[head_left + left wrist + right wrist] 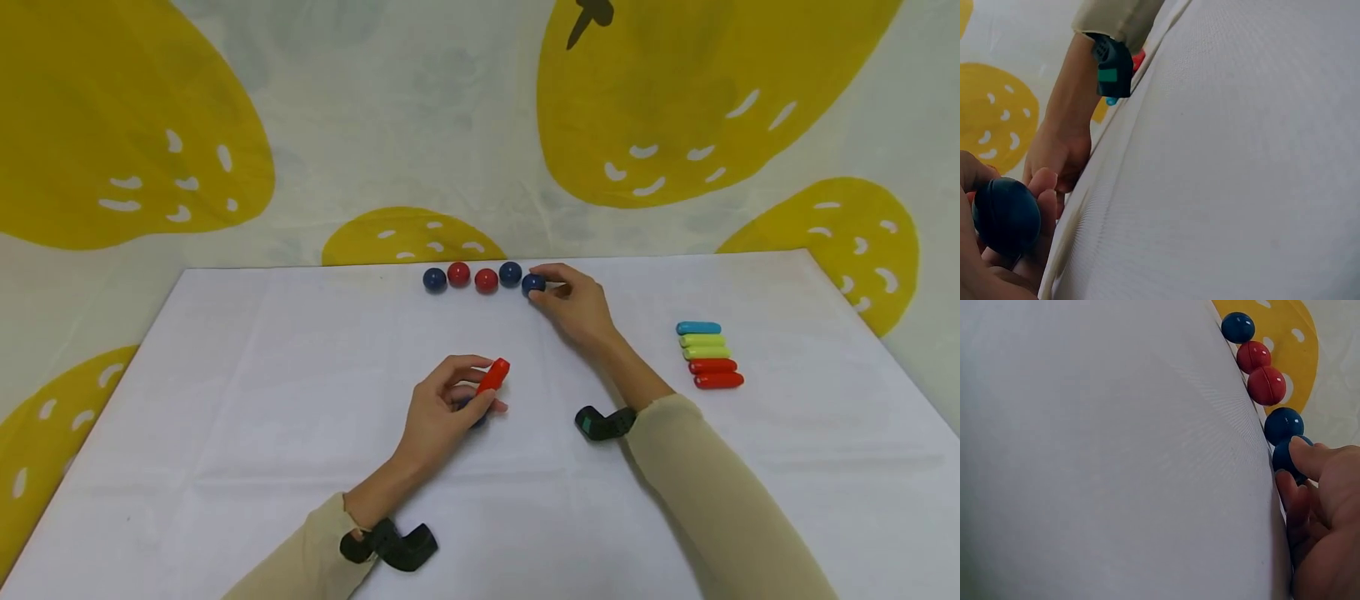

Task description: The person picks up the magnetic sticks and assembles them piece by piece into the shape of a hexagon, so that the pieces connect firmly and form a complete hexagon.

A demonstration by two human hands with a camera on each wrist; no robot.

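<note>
My right hand (579,310) pinches a glossy dark blue ball (533,284) between thumb and fingers at the right end of a row near the table's back edge. Beside it stand another blue ball (510,274), two red balls (486,281) and a blue ball (434,280) at the left end. Nearer the front, my left hand (441,415) holds a short red stick (493,376) up between thumb and fingers. The same hand also keeps a dark blue ball (1007,215) in its curled fingers, mostly hidden in the head view.
To the right, several short sticks lie stacked side by side: a blue one (698,328), yellow-green ones (706,353) and red ones (718,381). A white cloth covers the table (262,375). Behind its back edge hangs a patterned curtain (405,125). Each wrist wears a black camera (604,423).
</note>
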